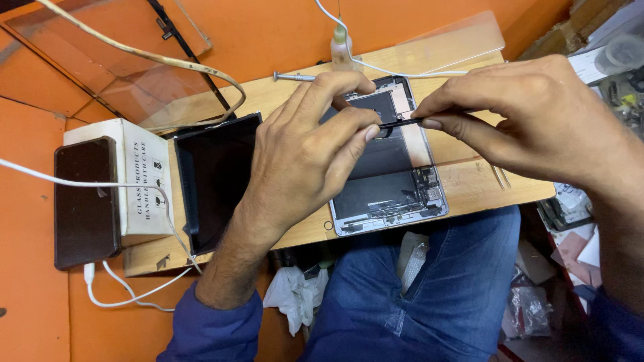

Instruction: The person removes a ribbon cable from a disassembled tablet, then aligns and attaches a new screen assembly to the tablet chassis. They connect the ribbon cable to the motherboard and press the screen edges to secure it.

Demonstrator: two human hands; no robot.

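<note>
An opened tablet body (pixel 392 184) lies on a wooden board (pixel 463 184), its dark battery and small circuit parts exposed. My left hand (pixel 305 147) rests over the tablet's left half, and its thumb and forefinger pinch one end of a thin black strip (pixel 397 123). My right hand (pixel 530 110) comes in from the right and pinches the strip's other end between thumb and fingers, above the upper part of the tablet.
A detached dark screen panel (pixel 215 177) lies left of the tablet. Further left, a white box (pixel 144 177) carries a black phone (pixel 86 201) on a white cable. A screwdriver (pixel 293 77), small bottle (pixel 341 50) and glass sheet (pixel 449 43) lie behind. Tweezers (pixel 500 176) rest at the right.
</note>
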